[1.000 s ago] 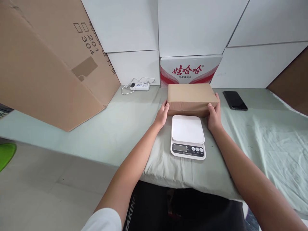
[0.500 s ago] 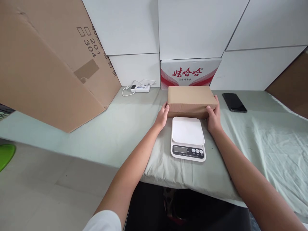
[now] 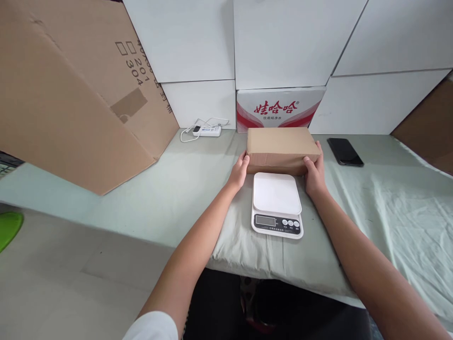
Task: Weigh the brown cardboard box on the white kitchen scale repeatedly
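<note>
A closed brown cardboard box (image 3: 279, 141) is held between my two hands, just behind a white kitchen scale. My left hand (image 3: 239, 171) grips its left end, thumb on the front face and fingers out of sight behind. At the right end, my right hand (image 3: 314, 172) clasps the corner with the thumb on the front. The kitchen scale (image 3: 277, 193) lies flat on the cloth with a bare platform, and its dark display and several buttons face me. Whether the box rests on the cloth or hangs slightly above it, I cannot tell.
Behind the box stands a white and red carton (image 3: 279, 108) against white panels (image 3: 198, 42). A black phone (image 3: 345, 151) lies at right, a white power strip with cable (image 3: 207, 131) at back left. A large cardboard carton (image 3: 88, 94) fills the left. Green cloth (image 3: 155, 198) covers the table.
</note>
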Available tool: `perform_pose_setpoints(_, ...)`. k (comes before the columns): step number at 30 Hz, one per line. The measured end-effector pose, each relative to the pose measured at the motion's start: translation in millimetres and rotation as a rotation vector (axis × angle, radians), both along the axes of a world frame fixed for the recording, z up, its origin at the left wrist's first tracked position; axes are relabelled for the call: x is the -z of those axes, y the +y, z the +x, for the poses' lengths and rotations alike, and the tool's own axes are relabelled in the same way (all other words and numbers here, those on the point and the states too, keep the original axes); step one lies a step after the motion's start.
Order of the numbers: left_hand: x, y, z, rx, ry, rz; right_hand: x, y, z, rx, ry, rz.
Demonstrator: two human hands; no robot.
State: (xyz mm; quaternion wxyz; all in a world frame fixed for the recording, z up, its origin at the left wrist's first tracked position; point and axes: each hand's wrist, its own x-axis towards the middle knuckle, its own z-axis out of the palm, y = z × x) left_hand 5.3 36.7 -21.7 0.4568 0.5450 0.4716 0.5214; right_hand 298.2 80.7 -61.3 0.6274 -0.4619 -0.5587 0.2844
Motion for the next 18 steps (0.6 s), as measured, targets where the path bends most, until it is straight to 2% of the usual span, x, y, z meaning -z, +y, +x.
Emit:
perform_pose_setpoints(11,-0.8,-1.6,-0.8,0.007,0.027,0.007,1.3,-0.8,-1.0,0.019,-0.056,0.015)
perform_pose_setpoints(18,2.6,1.6,-1.0,0.008,-0.006,0.017,3.8,1.5,-0.6,0.011,0.016,-0.006)
